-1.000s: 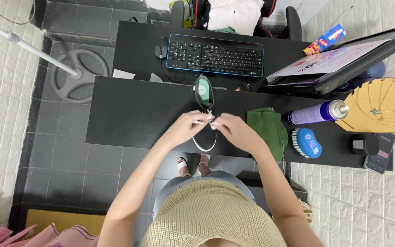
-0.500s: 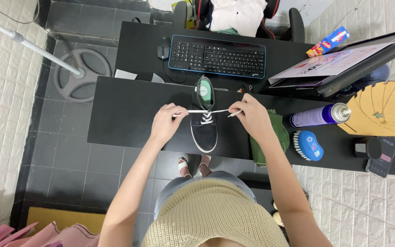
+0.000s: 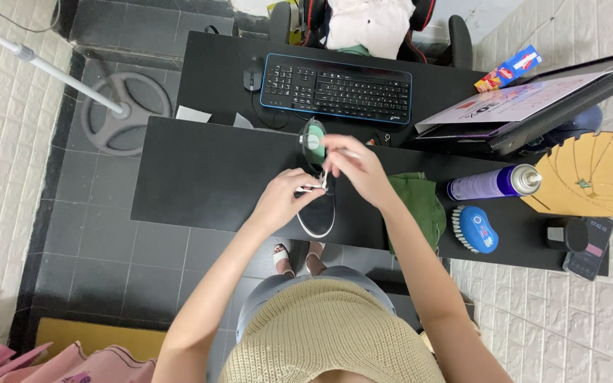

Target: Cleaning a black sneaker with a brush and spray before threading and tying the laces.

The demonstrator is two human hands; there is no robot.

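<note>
Black canvas shoe (image 3: 318, 213) with a white sole rim lies on the near edge of the black desk (image 3: 207, 177), toe toward the person, its green insole showing at the far end. Left hand (image 3: 285, 198) rests on the shoe's left side, fingertips pinched on the white lace (image 3: 323, 181) at the eyelets; right hand (image 3: 355, 164) sits above the shoe, fingers pressed together on a lace end. Green cloth (image 3: 420, 206), purple spray can (image 3: 491, 183) and blue brush (image 3: 477, 229) lie to the right, apart from the shoe.
</note>
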